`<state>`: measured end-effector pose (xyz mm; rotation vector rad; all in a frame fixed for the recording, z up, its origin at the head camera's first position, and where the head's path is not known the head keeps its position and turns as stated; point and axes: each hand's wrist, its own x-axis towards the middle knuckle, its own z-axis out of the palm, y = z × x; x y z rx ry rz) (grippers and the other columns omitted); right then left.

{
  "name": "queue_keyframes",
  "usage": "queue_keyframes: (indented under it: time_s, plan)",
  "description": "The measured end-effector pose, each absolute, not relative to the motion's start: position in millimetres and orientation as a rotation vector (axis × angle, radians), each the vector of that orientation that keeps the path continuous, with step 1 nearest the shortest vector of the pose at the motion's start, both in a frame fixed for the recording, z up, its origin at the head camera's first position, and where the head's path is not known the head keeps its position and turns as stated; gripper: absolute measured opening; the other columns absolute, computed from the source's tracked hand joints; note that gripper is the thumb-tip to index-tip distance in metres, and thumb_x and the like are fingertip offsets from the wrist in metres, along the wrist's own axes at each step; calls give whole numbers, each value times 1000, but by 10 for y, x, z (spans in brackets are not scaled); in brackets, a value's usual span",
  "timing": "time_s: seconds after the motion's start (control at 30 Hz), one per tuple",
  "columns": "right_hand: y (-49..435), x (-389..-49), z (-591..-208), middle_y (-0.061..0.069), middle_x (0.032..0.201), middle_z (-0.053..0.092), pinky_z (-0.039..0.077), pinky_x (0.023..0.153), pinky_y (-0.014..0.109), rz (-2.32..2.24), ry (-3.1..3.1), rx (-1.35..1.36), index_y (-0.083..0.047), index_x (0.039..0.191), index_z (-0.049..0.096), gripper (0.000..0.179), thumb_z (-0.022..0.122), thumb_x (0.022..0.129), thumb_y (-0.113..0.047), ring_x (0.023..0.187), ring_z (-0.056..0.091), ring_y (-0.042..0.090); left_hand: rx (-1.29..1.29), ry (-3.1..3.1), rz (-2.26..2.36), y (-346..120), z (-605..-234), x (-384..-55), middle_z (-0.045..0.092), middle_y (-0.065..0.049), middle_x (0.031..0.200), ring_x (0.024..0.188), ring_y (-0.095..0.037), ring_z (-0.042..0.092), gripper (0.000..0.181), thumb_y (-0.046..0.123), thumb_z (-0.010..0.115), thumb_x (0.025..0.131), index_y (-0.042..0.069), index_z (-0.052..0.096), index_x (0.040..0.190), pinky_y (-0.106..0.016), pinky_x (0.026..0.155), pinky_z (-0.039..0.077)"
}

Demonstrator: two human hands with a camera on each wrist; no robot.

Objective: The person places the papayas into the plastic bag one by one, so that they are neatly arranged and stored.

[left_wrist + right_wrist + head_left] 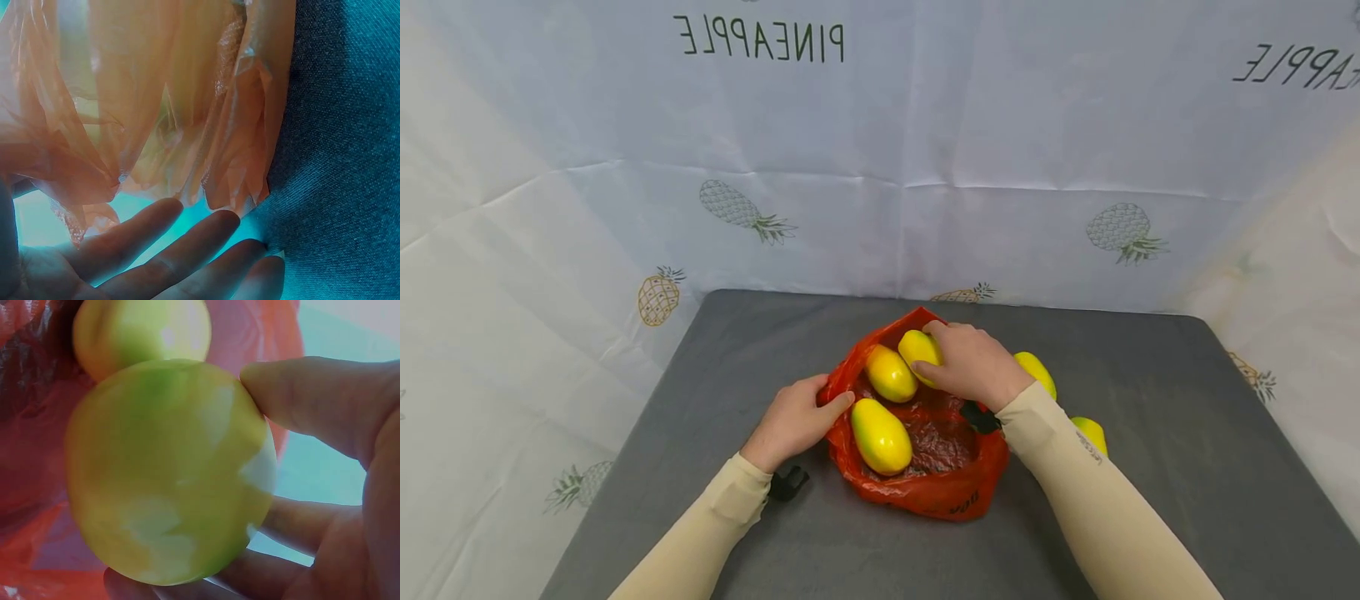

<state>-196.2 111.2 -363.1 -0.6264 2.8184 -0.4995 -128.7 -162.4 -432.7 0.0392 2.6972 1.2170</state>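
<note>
A red plastic bag (940,492) lies with its mouth open on the dark table. Inside it, one yellow mango (882,437) rests toward the front and another mango (891,373) farther back. My right hand (973,362) grips a third mango (169,475) over the bag's back part, thumb on one side and fingers around the other. In the right wrist view the held mango overlaps the one behind it. At the bag's left rim, my left hand (797,417) holds the plastic, thumb over the edge; its fingers (200,244) extend along the outside in the left wrist view.
Two more yellow mangoes lie on the table (760,333) right of the bag: one mango (1036,375) beyond my right wrist, the other mango (1092,433) partly hidden by my right sleeve (1067,450). A white pineapple-print cloth (880,233) hangs behind the table.
</note>
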Motion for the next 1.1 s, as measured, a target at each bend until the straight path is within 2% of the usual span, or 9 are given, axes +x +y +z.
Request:
queue_keyframes:
  time_s: [0.23, 0.6, 0.9, 1.1]
  plan:
    - [1067, -2019, -3713, 9, 107, 71, 52, 74, 37, -475, 2792, -603, -4, 150, 55, 63, 71, 103, -43, 79, 62, 23, 48, 2705, 1215, -1620, -4336, -1290, 64, -2, 77, 66, -19, 59, 28, 41, 70, 104, 15, 72, 114, -32, 63, 49]
    - [1017, -2109, -3802, 13, 121, 70, 54, 82, 41, -450, 2754, -564, -3, 153, 51, 64, 69, 105, -41, 88, 63, 25, 53, 2701, 1219, -1622, -4326, -1289, 62, -2, 75, 65, -18, 59, 27, 40, 71, 104, 15, 72, 113, -31, 62, 49]
    - [980, -2124, -3864, 19, 130, 69, 54, 93, 46, -392, 2751, -570, 1, 155, 48, 65, 67, 107, -38, 95, 62, 26, 57, 2707, 1218, -1620, -4337, -1282, 61, -2, 75, 65, -17, 59, 28, 40, 71, 104, 14, 72, 116, -31, 62, 49]
    - [957, -2140, -3906, 18, 125, 69, 55, 88, 43, -367, 2750, -572, 1, 153, 48, 63, 66, 107, -37, 91, 62, 25, 45, 2703, 1221, -1616, -4338, -1281, 62, -2, 76, 65, -17, 60, 29, 39, 71, 104, 13, 71, 117, -30, 61, 50]
